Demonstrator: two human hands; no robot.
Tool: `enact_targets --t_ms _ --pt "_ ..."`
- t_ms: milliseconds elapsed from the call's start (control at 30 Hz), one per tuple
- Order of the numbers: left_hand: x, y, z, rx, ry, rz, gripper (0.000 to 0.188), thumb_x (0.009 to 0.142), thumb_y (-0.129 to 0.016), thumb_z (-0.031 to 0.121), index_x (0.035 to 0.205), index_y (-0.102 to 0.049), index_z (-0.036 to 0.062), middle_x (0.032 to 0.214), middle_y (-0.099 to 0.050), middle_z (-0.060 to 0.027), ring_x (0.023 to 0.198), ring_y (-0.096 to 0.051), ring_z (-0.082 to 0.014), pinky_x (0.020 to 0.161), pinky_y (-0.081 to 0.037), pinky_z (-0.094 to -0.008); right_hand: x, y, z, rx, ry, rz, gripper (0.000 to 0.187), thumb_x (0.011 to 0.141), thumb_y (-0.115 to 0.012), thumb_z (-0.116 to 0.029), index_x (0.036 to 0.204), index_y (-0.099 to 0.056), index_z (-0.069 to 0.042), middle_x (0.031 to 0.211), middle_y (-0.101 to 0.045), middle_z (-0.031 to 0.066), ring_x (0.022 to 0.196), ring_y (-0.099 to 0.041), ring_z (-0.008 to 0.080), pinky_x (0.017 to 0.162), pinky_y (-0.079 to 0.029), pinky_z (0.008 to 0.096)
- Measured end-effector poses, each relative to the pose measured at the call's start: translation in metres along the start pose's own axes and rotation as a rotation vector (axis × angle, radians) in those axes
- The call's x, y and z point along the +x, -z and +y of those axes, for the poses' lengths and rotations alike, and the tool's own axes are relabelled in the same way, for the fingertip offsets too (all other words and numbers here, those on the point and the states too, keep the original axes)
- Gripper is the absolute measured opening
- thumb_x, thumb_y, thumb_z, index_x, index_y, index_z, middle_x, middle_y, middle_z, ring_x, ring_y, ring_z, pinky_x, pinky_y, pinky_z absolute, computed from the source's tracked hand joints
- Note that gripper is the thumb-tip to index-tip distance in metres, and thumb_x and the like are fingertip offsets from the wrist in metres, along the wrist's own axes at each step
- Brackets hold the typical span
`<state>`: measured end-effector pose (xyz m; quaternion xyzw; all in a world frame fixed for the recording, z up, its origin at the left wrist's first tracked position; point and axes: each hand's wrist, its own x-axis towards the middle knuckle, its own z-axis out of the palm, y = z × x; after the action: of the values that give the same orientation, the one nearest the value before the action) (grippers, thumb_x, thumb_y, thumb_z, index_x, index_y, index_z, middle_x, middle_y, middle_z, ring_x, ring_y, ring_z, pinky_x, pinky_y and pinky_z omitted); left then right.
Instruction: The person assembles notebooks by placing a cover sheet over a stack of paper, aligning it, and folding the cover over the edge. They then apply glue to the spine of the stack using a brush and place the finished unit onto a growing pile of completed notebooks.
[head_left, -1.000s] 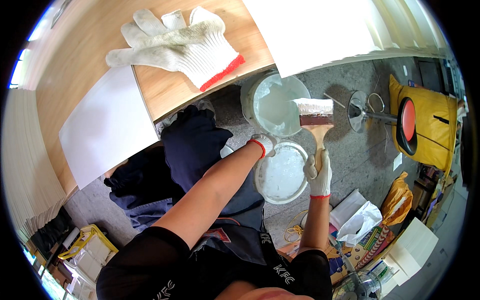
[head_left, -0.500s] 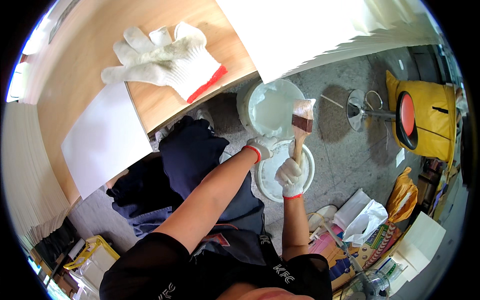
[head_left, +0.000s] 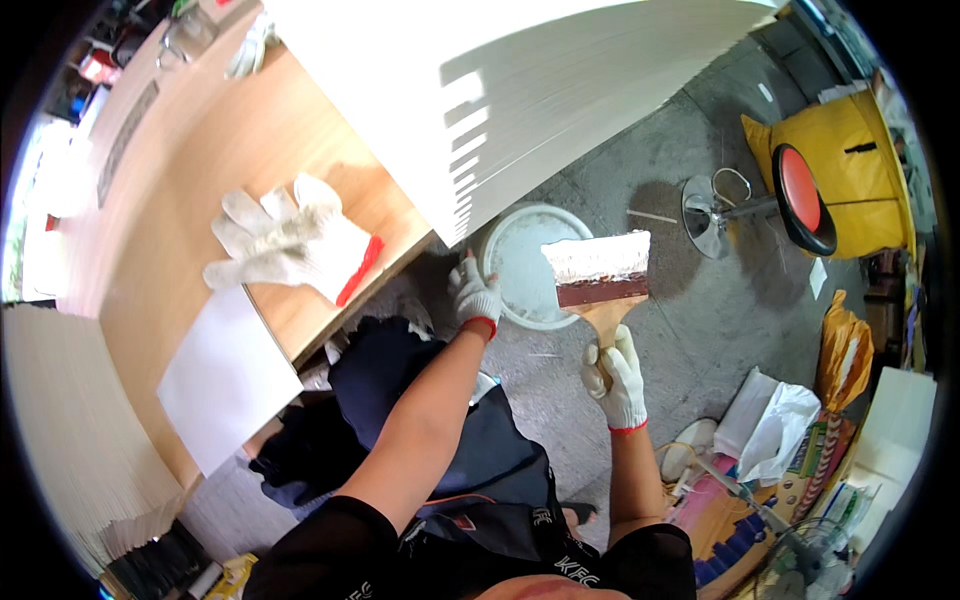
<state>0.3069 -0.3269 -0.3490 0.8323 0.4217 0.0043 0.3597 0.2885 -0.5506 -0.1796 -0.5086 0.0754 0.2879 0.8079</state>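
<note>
My right hand (head_left: 615,378), in a white knit glove with a red cuff, is closed round the wooden handle of a wide flat brush (head_left: 605,272). The brush points away from me, its bristles thick with white paste above a brown band. Left of it, a round white lid (head_left: 540,268) lies where the bucket's open top was, hiding the contents. My left hand (head_left: 475,293), gloved the same way, is at the lid's left edge, fingers bent along the rim. Only the edge of the lid shows beside it, and the bucket's wall is mostly hidden.
A wooden table (head_left: 330,110) at left bears a spare white glove (head_left: 290,240) and a white sheet (head_left: 225,380). A tall paper stack (head_left: 560,90) overhangs its far edge. Right are a red-seated stool (head_left: 802,200), yellow bag (head_left: 850,170), plastic bags (head_left: 775,430) and a fan (head_left: 800,560).
The lid has moved from the floor in front of the bucket to over its open top, with my left hand at its edge. The brush has turned its broad face toward me and come nearer.
</note>
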Motion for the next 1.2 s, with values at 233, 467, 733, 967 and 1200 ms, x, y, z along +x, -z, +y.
enact_targets --t_ms 233,467,733,967,1200 --pt "-0.034 0.071 0.031 -1.174 -0.056 -0.149 0.047 0.093 -0.060 0.015 0.135 -0.043 0.0026 0.112 -0.057 -0.0143 0.103 -0.058 -0.0238 0.091 -0.045 -0.0315 0.031 -0.053 -0.072 -0.244 0.709 0.017 0.035 0.096 -0.049 -0.010 0.130 -0.047 -0.004 0.083 -0.057 0.0030 0.058 -0.048 0.0068 0.050 -0.039 0.0227" --pt "-0.100 0.383 0.232 0.093 -1.478 0.196 0.014 0.082 -0.070 0.021 0.087 -0.068 0.0074 0.076 -0.060 -0.0077 0.073 -0.061 -0.0275 0.063 -0.047 -0.0356 0.111 -0.101 -0.083 -0.931 1.263 0.190 0.046 0.086 -0.068 0.001 0.130 -0.057 -0.008 0.107 -0.067 0.0151 0.093 -0.068 0.0296 0.081 -0.054 0.0331" --pt "0.002 0.451 0.363 0.603 -0.907 -0.494 0.072 0.085 -0.069 0.026 0.152 -0.041 0.0229 0.113 -0.054 -0.0045 0.112 -0.052 -0.0201 0.104 -0.038 -0.0311 0.099 -0.099 -0.122 -0.936 1.562 0.151 0.047 0.086 -0.069 -0.011 0.131 -0.058 -0.018 0.080 -0.060 0.0086 0.062 -0.061 0.0292 0.053 -0.050 0.0375" --pt "0.001 0.439 0.381 0.780 -0.903 -0.473 0.078 0.087 -0.071 0.013 0.154 -0.034 0.0239 0.141 -0.053 -0.0167 0.122 -0.051 -0.0237 0.104 -0.038 -0.0316 0.119 -0.061 -0.059 -0.945 1.195 0.186 0.047 0.090 -0.066 -0.013 0.135 -0.054 -0.018 0.110 -0.067 0.0115 0.094 -0.068 0.0314 0.078 -0.056 0.0381" --pt "0.007 0.439 0.385 0.821 -0.856 -0.483 0.078 0.087 -0.072 0.013 0.154 -0.034 0.0235 0.139 -0.054 -0.0169 0.125 -0.051 -0.0267 0.107 -0.037 -0.0344 0.092 -0.113 -0.154 -0.629 1.125 0.192 0.042 0.096 -0.061 -0.015 0.137 -0.051 -0.009 0.124 -0.064 0.0185 0.110 -0.066 0.0311 0.092 -0.053 0.0366"
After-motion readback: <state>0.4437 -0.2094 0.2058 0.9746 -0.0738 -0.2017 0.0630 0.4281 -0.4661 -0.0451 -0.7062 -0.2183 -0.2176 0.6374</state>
